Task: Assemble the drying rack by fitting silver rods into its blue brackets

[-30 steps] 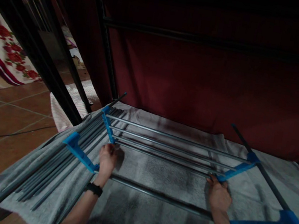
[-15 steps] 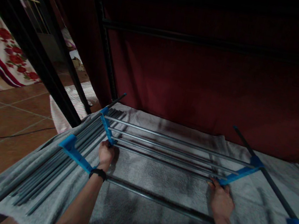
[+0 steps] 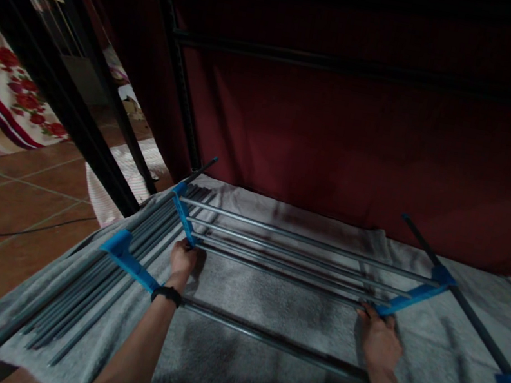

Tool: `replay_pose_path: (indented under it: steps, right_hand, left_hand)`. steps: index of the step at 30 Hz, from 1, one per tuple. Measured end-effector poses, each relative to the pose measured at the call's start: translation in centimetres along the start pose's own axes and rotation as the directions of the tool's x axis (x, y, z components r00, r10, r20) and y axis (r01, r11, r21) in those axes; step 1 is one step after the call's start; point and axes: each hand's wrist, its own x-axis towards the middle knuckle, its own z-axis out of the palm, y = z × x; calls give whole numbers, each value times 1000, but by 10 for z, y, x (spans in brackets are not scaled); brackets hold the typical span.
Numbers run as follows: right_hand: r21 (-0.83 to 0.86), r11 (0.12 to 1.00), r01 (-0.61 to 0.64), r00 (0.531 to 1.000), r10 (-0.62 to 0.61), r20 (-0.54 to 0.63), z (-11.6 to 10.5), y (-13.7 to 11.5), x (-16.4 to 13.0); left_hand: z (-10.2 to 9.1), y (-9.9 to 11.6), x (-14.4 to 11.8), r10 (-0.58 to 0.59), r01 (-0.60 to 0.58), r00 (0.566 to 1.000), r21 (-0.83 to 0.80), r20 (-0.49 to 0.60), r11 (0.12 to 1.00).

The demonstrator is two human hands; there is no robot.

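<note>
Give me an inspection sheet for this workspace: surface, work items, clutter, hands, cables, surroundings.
Surface: grey towel spread out, the rack lying on it.
Work items: metal rack frame of parallel grey rods joined by a left blue connector and a right blue connector; a front rod crosses both forearms.
Clutter: bundle of loose rods at the towel's left edge.
Hands: left hand at the left blue connector's near end, watch on its wrist; right hand at the right one's near end. Grip unclear in the dim light.
Cables: thin dark line on the floor, possibly a cable.
Surroundings: dark red fabric wall, tiled floor, floral cloth.
</note>
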Motion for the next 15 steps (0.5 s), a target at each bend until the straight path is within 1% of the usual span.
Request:
replay_pose_path:
  steps: [3, 5, 9, 15]
  right_hand:
    - [5, 1000, 17, 1000, -17, -17, 0, 0, -1]
    - [0, 1000, 20, 1000, -20, -17, -1, 0, -1]
    - [-10, 1000, 12, 1000, -12, -25, -2, -1, -2]
    - [-22, 1000, 9, 1000, -10, -25, 1, 2, -1]
  left_hand:
    - [1, 0, -1, -5, 7, 999, -39, 45, 999]
    - [1, 1, -1, -8, 11, 998, -54, 57, 998]
    - [2, 0, 0, -25, 27, 999, -58, 36, 998]
    - [7, -10, 2, -21, 23, 1000, -80, 22, 997]
